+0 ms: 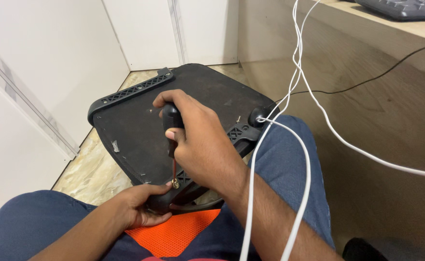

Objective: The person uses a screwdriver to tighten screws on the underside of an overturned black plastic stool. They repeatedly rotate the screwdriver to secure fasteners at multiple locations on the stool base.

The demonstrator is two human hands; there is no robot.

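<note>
**Screwdriver on the underside of a chair seat, braced across the lap**

Looking at my feed: the right hand [200,140] is wrapped tight around the black handle of a screwdriver [172,126], thumb side up, shaft pointing almost straight down. The tip sits on a small brass-looking screw [176,183] at the near edge of the chair seat [140,121]. Gripping it from above like that looks like a way to put weight straight down the shaft so the tip doesn't skip off.

The left hand [137,208] is closed on the near rim of the seat, right beside the screw, thumb almost touching it. My guess is it's there to stop the seat from rocking.

The seat itself is flipped, black underside up, lying tilted across the knees, with its far end hanging over the floor [92,174]. A black plastic bracket [135,91] runs along the far left edge and another near the right hand. Under the near end I can see something orange and mesh-like [174,234], can't tell exactly what.

A couple of white cables [297,145] hang down over the right leg, and a thin black one trails along the wooden bench [391,111] side on the right. A dark keyboard [405,7] sits up top there.
</note>
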